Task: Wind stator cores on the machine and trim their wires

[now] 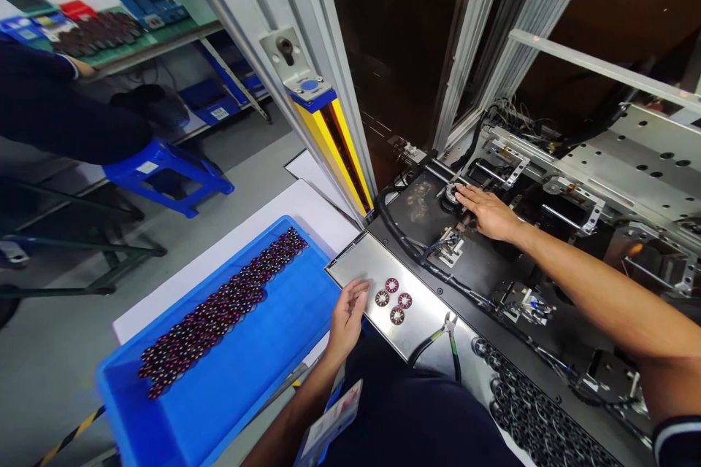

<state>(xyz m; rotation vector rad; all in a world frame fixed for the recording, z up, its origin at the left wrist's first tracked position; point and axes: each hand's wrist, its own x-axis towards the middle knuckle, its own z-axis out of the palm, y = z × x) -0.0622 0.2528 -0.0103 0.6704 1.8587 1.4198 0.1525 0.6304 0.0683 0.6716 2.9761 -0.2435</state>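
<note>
Nearest you, at 7 o'clock, the blue tray [263,379] holds a long double row of small wound rings [219,314], laid in file so one can be lifted at a time; your left hand [346,317] rests just beside it on the edge of the steel plate [358,266], fingers loosely curled, gripping nothing; four loose rings [393,300] sit at its 3 o'clock, within a finger's reach. Farther, at 1 o'clock, your right hand [487,213] lies flat, fingers together, fingertips on the round fixture [452,195] in the black machine bed [482,270]; whether a ring sits beneath cannot be told. At 10 o'clock, a seated person's dark sleeve [38,76] by a far bench.
</note>
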